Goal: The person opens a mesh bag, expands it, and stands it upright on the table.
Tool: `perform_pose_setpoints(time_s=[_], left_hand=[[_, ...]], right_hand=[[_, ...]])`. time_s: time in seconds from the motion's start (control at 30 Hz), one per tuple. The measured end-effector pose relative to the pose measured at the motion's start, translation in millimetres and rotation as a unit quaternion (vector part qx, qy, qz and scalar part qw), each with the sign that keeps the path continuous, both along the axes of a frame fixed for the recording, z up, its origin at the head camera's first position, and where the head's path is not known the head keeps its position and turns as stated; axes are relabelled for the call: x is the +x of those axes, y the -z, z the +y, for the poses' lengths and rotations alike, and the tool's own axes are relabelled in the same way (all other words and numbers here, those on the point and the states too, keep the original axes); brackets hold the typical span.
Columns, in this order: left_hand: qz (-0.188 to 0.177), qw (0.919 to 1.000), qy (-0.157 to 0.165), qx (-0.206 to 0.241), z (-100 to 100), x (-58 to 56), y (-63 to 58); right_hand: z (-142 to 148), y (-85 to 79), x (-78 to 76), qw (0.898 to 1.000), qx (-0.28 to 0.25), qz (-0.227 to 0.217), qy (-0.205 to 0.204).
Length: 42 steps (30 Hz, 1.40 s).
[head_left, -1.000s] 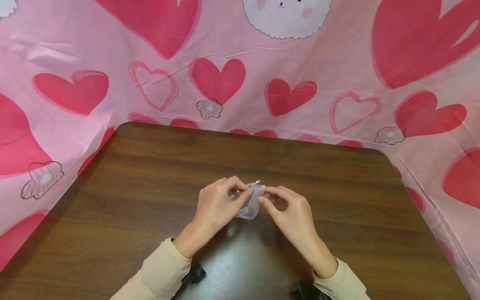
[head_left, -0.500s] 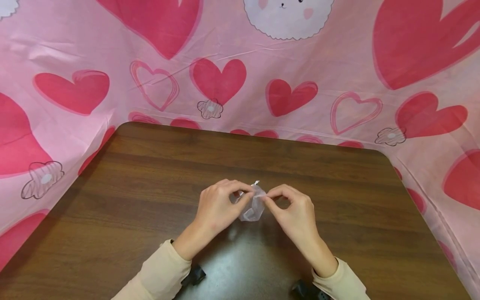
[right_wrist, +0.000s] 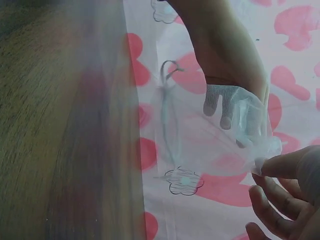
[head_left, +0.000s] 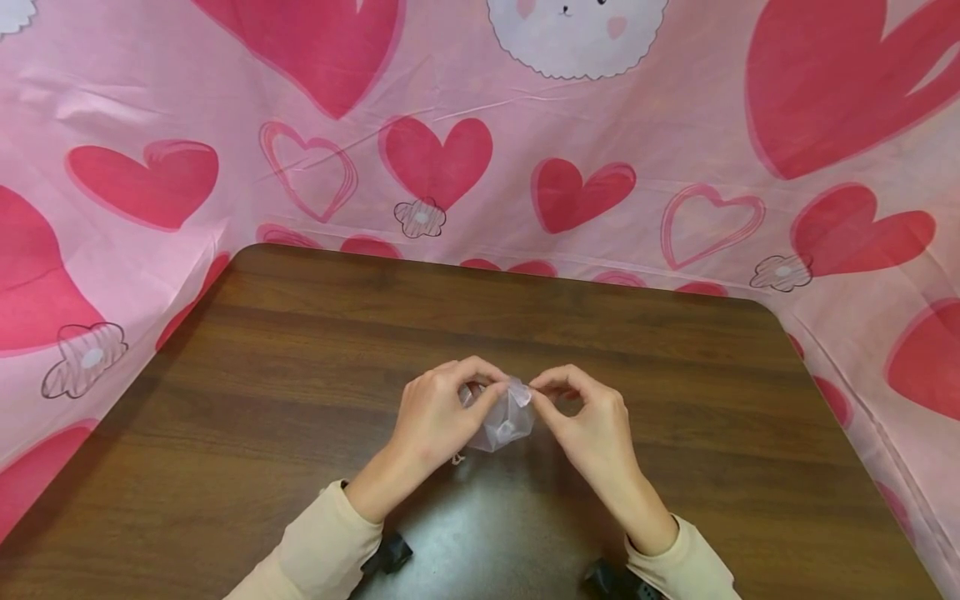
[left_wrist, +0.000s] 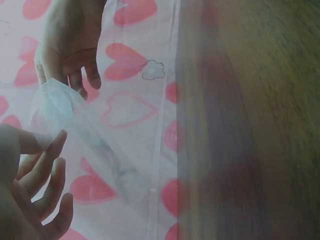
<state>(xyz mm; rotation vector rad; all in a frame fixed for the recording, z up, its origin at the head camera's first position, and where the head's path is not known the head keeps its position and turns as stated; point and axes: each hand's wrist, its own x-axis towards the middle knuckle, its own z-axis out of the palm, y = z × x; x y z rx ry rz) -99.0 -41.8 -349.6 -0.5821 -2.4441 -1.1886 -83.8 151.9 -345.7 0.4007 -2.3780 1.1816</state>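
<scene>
Between the hands hangs a small sheer whitish drawstring pouch (head_left: 506, 427), its thin fabric see-through in both wrist views. The left hand (head_left: 435, 408) pinches the pouch's upper part between thumb and forefinger. Opposite it, the right hand (head_left: 591, 425) pinches the edge at the other side. A thin cord loop (right_wrist: 170, 67) hangs off the pouch in the right wrist view, and a short cord end (head_left: 457, 458) shows below the left hand in the head view. In the left wrist view the pouch fabric (left_wrist: 95, 135) is stretched out and partly blurred. Whether anything lies inside cannot be made out.
A dark brown wooden table (head_left: 300, 333) spreads under the hands. A pink cloth (head_left: 480, 83) with red hearts surrounds its back and sides. Black wrist straps with devices (head_left: 390, 552) sit below the cream sleeves (head_left: 315, 542).
The pouch has turned and sagged lower between the hands. A cord end that stuck up at its far side now shows below the left hand. Both hands stay nearly in place.
</scene>
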Motion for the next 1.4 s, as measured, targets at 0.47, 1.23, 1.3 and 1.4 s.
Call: perform_pose_setpoints(time_s=[0.47, 1.23, 1.3, 1.4], left_hand=[[0.06, 0.9972, -0.029, -0.034, -1.1, -1.4, 5.4], [0.07, 0.994, 0.07, -0.046, -2.9, -2.9, 5.3], [0.082, 0.9933, 0.068, -0.044, -2.3, -3.3, 5.5], [0.112, 0.9918, 0.05, -0.036, -2.4, -4.6, 5.9]], right_hand=[[2.3, -1.3, -2.0, 0.999, -0.003, 0.024, -0.022], [3.8, 0.0, -2.0, 0.997, 0.052, 0.05, 0.001], [4.0, -0.3, -1.6, 0.997, 0.052, 0.051, -0.017], [4.2, -1.5, -0.9, 0.996, 0.051, 0.05, -0.052]])
